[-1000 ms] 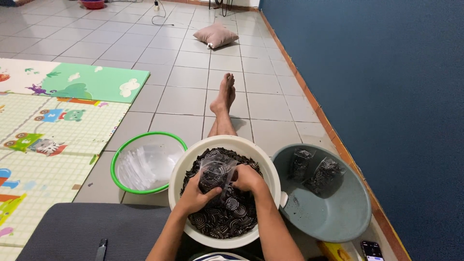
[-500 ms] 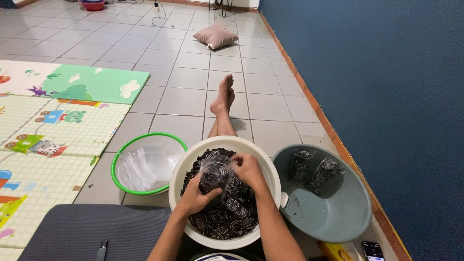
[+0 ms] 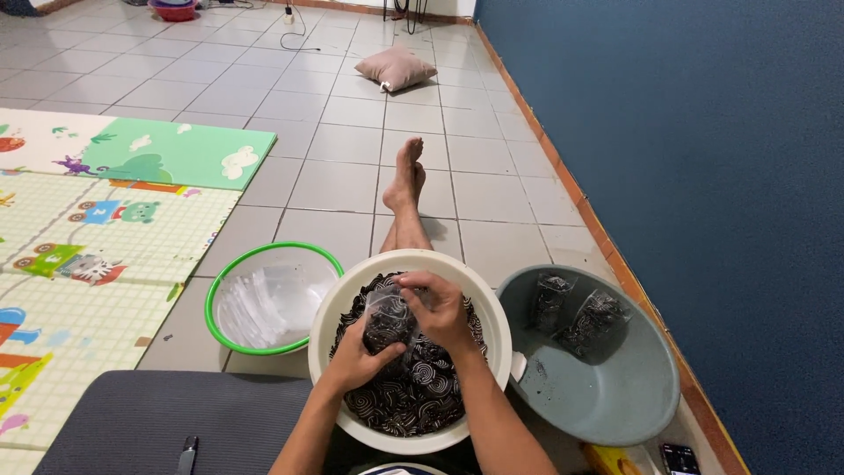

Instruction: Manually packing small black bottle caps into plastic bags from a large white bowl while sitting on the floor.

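Note:
A large white basin sits on the tiled floor in front of me, filled with dark spiral-patterned pieces. Over it, my left hand and my right hand both hold a small clear plastic bag partly filled with the dark pieces. My left hand grips the bag from below. My right hand pinches its top edge. My outstretched bare foot lies on the floor beyond the basin.
A green-rimmed bowl with empty clear bags stands to the left. A grey-blue basin on the right holds two filled bags. A colourful play mat, a dark cushion, a pillow and the blue wall surround me.
My hands have lifted the bag slightly and shifted their grip. My right hand has moved to the bag's top edge.

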